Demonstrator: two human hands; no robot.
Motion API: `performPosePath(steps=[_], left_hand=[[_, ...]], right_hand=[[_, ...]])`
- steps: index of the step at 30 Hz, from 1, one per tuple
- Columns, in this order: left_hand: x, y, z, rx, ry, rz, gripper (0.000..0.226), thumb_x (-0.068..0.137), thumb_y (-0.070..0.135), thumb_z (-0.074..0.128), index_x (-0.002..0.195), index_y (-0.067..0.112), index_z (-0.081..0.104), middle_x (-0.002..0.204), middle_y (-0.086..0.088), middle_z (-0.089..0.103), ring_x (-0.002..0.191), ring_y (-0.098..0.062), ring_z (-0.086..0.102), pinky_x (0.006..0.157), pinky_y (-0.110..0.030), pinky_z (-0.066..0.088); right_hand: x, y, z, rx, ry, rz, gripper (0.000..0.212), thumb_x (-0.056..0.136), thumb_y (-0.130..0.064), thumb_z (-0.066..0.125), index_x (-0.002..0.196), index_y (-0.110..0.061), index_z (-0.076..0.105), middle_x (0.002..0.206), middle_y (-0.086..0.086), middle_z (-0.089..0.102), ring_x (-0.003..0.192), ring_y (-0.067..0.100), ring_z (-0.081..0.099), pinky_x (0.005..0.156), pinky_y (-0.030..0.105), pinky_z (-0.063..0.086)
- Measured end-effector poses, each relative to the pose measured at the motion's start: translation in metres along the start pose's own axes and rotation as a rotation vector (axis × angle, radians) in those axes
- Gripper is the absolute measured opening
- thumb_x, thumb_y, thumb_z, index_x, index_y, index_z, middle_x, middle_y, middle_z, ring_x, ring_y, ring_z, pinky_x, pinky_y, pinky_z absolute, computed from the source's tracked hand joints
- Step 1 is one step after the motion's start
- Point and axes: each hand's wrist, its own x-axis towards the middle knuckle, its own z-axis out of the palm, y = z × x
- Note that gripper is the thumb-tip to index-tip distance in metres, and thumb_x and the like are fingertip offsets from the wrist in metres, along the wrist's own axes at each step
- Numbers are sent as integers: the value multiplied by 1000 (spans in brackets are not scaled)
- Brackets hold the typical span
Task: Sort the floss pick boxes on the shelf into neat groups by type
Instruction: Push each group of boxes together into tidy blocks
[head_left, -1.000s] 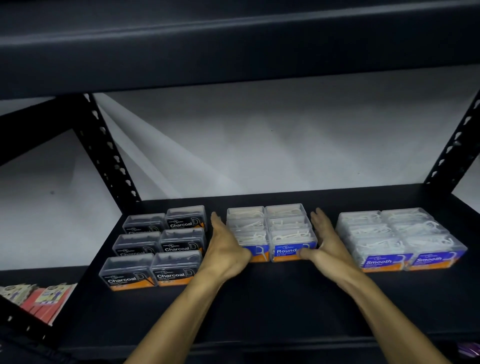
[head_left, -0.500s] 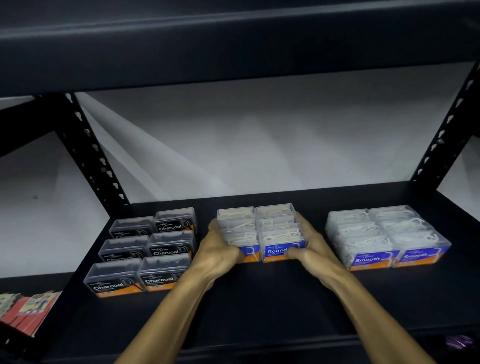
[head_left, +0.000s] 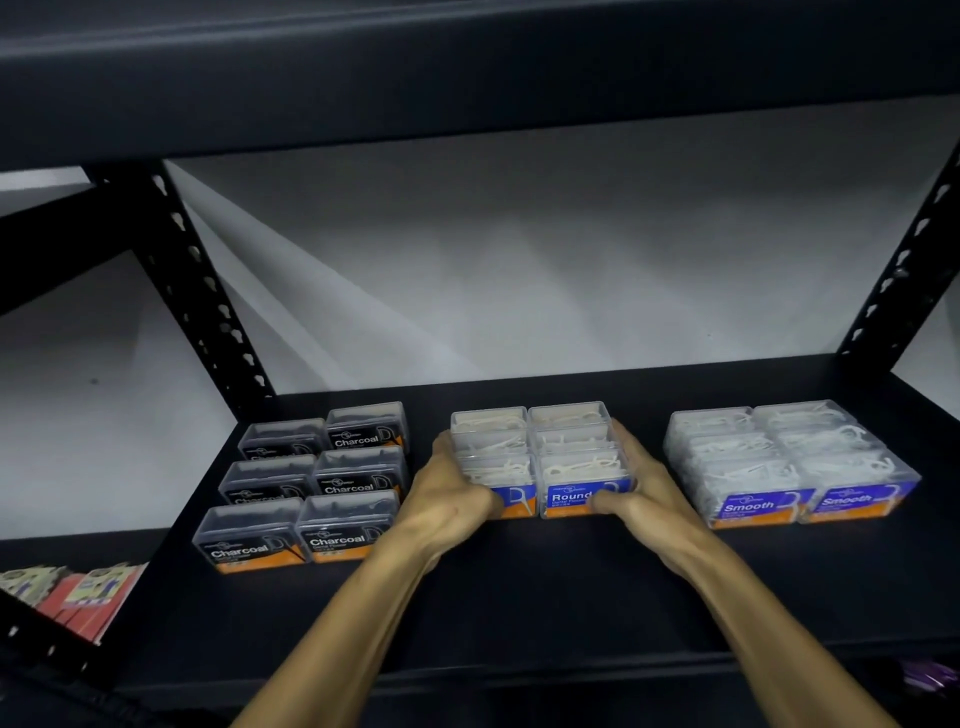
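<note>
From my seat at the feed, I read three clusters of clear floss pick boxes on the black shelf (head_left: 519, 597). On the left sit the Charcoal boxes (head_left: 311, 486), two across and three deep, with black labels over an orange strip; "Charcoal" is legible on the front pair and the right-hand boxes behind, and the smaller print below is too fine for me to read. In the middle are the Round boxes (head_left: 540, 460), also two across and three deep, white picks showing through the lids, blue labels with orange along the bottom; only the right front box shows "Round", with "Dental Flosser" faintly under it. On the right stand the Smooth boxes (head_left: 789, 462), same layout, both front labels reading "Smooth" in white on blue. My left hand (head_left: 449, 491) presses against the left side of the Round group, fingers lying along the boxes and the thumb curling over the front left label. My right hand (head_left: 641, 491) mirrors it on the right side, fingers (head_left: 626, 444) stretched back along the boxes, thumb wrapped across the front right box's lower corner. Both hands clasp the group between them. Down at the lower left, colourful packets (head_left: 78, 597) sit on another level.
</note>
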Motion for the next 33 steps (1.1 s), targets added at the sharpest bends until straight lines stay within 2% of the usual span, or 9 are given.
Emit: performPosePath(steps=[4,10,15,19,22,26,30,33], left_hand=[[0,-2,0,30,-1,5,80,44,29,77,120,40,54,100,16,73,91,-4,71,77,-32,61],[1,-6,4,49,-13,32,78,47,32,81,121,39,56,100,18,73,91,-1,71,78,-32,61],[-13,2,3,5,-1,10,81,48,29,80,122,42,51,103,17,72,93,-3,70,81,-33,60],[-25,10,0,-23,14,3,77,53,23,78,122,39,45,106,16,66,97,-5,66,83,-31,57],[-23,8,1,26,-34,10,81,52,28,80,126,39,49,105,17,70,95,-4,68,79,-32,59],[-23,9,1,32,-39,6,82,52,31,82,126,44,48,107,19,70,97,-2,68,81,-31,59],[-34,16,-2,4,-5,1,79,56,23,78,125,39,45,110,16,65,99,-2,64,85,-29,57],[-38,19,-2,12,1,-1,76,58,20,77,125,35,44,108,17,63,98,-3,63,82,-25,55]], right_hand=[[-3,2,1,6,10,2,83,74,14,61,123,-49,40,109,-21,66,100,-2,64,83,20,50],[-8,2,2,16,30,-10,82,74,15,59,115,-54,43,102,-31,67,98,-8,63,77,11,49],[-13,3,3,26,26,-6,84,75,14,61,129,-45,39,108,-26,67,102,-4,63,85,18,48],[-16,2,2,31,19,-8,82,75,14,62,123,-50,41,106,-26,67,101,-5,63,81,17,50],[-17,2,2,35,16,-19,80,75,15,61,115,-52,44,105,-29,67,101,-5,63,80,17,51],[-18,2,2,40,12,-17,82,75,15,61,119,-51,42,106,-26,67,102,-3,63,82,19,51],[-18,3,2,31,17,-8,83,75,14,60,121,-52,41,105,-27,67,102,-3,63,87,22,50],[-19,4,2,27,26,-7,83,74,14,61,117,-55,41,105,-27,67,101,-4,63,87,21,50]])
